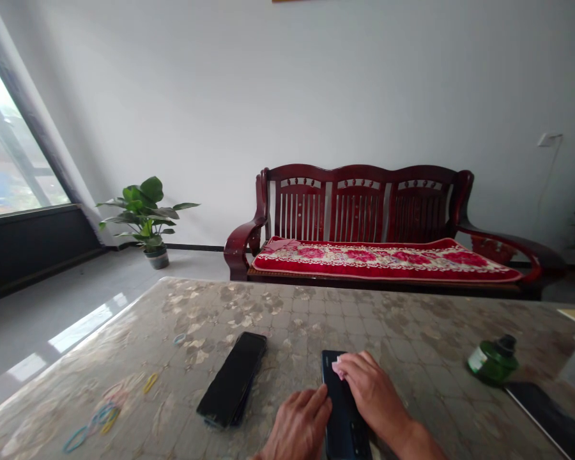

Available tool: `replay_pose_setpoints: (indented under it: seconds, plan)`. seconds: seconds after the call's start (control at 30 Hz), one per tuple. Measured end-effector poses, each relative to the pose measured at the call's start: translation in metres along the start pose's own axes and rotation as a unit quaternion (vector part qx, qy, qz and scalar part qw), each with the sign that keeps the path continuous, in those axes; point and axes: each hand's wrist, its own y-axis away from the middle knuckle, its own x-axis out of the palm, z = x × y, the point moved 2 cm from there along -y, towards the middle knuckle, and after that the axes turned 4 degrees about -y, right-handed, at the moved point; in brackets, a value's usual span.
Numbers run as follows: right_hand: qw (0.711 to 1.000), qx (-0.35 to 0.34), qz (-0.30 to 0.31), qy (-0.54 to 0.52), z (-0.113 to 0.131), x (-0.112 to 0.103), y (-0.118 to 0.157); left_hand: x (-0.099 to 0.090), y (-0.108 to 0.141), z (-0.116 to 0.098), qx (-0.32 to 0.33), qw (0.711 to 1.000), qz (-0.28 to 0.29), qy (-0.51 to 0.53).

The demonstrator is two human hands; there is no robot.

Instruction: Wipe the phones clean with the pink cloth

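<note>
Open lane on the patterned tabletop point(426, 342) divides the right hand point(371, 386) from a green bottle point(493, 361) | Slimmer gap parts stacked phones point(232, 380) and left hand point(301, 421) | Bottle, dark slab point(551, 418) obstruct right side | Loose bands point(108, 415) lie low at left

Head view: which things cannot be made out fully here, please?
In the head view:
Blue phone: near end, cut off by bottom edge.
Pink cloth or paper: partly behind right hand.
Green bottle: label too small to read.
Item beneath black phone: mostly covered by it.
</note>
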Motion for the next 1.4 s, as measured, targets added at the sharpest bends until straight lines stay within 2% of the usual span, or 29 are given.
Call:
replay_pose_setpoints:
  seconds: [0.17,0.37,0.53,0.73,0.93,1.1,1.23,1.4]
  plan:
    - [1.000,0.010,0.011,0.000,-0.002,-0.001,-0.006,0.006,0.002,0.002,0.010,1.000,-0.018,-0.015]
    - [0.999,0.042,-0.028,-0.003,-0.005,-0.001,-0.010,0.004,0.001,0.003,0.019,0.999,-0.031,-0.021]
    - [0.997,0.071,-0.043,-0.009,-0.004,0.002,-0.010,0.004,0.002,0.005,0.022,1.000,-0.014,-0.002]
    - [0.997,0.042,-0.066,-0.003,-0.008,0.006,-0.013,0.001,0.002,0.006,0.014,1.000,0.003,0.012]
    - [0.999,0.021,-0.033,0.011,0.003,-0.001,-0.004,-0.006,-0.001,0.005,0.014,1.000,0.020,0.018]
    - [0.999,0.020,-0.030,0.031,0.002,0.000,-0.011,-0.006,-0.002,0.003,0.005,0.999,0.045,0.020]
    - [0.998,0.030,-0.047,0.030,0.000,0.001,-0.014,-0.005,-0.002,0.005,0.013,0.999,0.034,0.018]
    - [0.999,0.027,-0.030,0.010,0.006,-0.002,-0.003,-0.003,-0.001,0.006,0.014,0.999,0.029,0.022]
